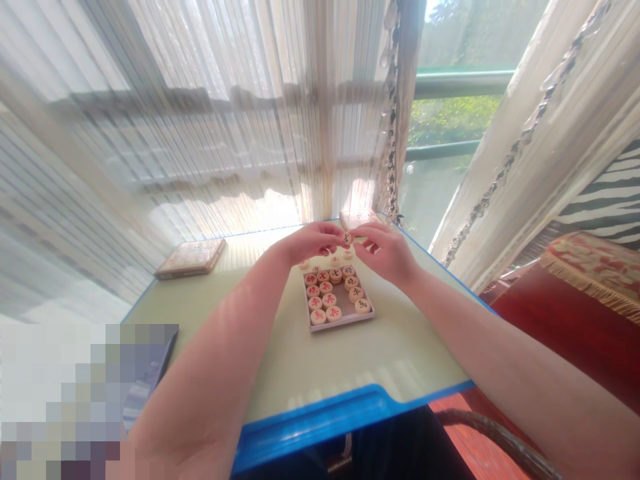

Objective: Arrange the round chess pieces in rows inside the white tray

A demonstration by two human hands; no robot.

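Note:
A round Chinese chess piece (pixel 347 238) with a dark character is raised above the table between my two hands. My left hand (pixel 316 243) pinches it from the left, and the fingertips of my right hand (pixel 384 253) close on its right side. Just below my hands sits a shallow open box (pixel 342 325) with rows of chess pieces in it. Pieces with red characters (pixel 329 300) fill its left side; dark-lettered pieces (pixel 356 294) line the right edge, leaving a gap between. Behind the box, several loose pieces (pixel 335 260) lie on the table, partly hidden by my fingers.
The pale tabletop (pixel 320 373) has a blue raised rim (pixel 315 427). A flat box (pixel 193 258) lies at the back left, and another box or lid (pixel 359 219) at the far edge. String curtains (pixel 225 120) hang behind. A dark flat object (pixel 167 357) is at the left edge, partly blurred.

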